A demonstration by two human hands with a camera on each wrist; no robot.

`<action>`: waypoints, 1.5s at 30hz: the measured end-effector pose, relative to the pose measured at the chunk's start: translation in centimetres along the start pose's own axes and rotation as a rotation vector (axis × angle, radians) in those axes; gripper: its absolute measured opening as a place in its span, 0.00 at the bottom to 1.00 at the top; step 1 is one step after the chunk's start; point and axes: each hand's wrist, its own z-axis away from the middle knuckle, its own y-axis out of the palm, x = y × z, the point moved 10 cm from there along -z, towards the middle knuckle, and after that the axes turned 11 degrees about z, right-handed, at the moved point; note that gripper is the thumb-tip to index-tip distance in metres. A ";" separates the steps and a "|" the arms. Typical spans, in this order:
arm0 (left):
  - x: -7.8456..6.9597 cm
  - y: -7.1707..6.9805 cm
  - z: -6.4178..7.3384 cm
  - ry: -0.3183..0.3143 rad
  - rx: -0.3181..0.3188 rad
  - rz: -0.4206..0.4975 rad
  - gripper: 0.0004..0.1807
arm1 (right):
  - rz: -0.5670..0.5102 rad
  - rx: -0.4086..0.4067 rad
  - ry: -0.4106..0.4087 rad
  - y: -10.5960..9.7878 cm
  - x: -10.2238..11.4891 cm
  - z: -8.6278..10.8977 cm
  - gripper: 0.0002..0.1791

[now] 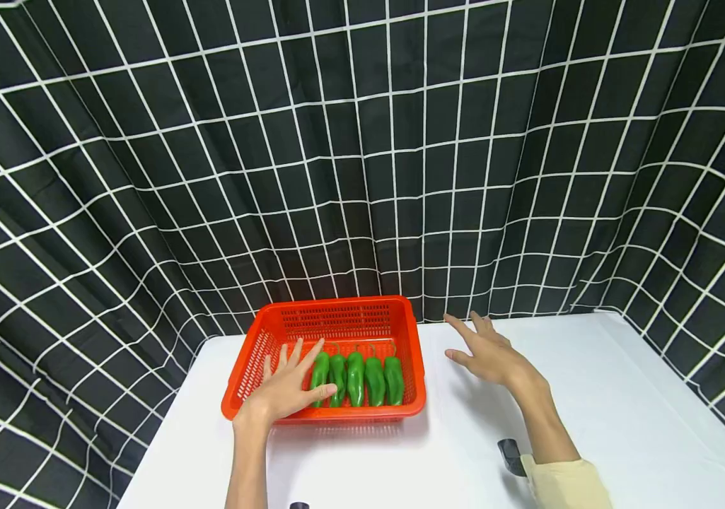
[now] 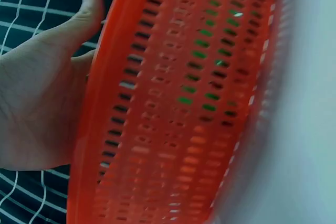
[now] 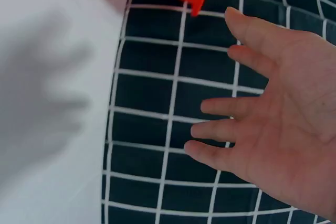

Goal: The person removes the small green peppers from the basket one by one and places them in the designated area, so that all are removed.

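Observation:
A red-orange plastic basket with slotted walls stands on the white table. Inside it, several green peppers lie side by side in a row toward its right half. My left hand is spread over the basket's near left part, thumb close to the leftmost peppers; it grips nothing. In the left wrist view the left hand shows beyond the basket's rim, its fingers partly hidden by the wall. To the right of the basket, my right hand hovers above the table with fingers apart, holding nothing.
The white table extends to the right and in front of the basket. A black curtain with a white grid hangs behind and along both sides. A dark strap piece sits at the right wrist by the cream sleeve.

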 end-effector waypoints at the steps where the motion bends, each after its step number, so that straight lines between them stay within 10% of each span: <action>1: 0.3 -0.2 0.2 -0.007 0.009 -0.007 0.55 | -0.003 -0.004 -0.011 -0.1 0.5 -0.1 0.39; 13: 5.9 -4.4 2.8 -0.060 -0.068 0.006 0.78 | -0.030 -0.112 -0.167 -0.7 7.0 -0.7 0.34; 23: 10.3 -6.0 4.1 -0.241 -0.064 0.003 0.87 | 0.096 -0.195 -0.264 0.1 11.9 -2.3 0.30; 34: 8.7 -5.4 3.6 -0.125 0.115 0.241 0.89 | 0.128 -0.155 -0.318 1.1 13.6 -3.7 0.26; 45: 10.7 -4.9 4.0 -0.211 0.106 0.231 0.88 | 0.272 -0.121 -0.209 3.2 13.3 -3.3 0.13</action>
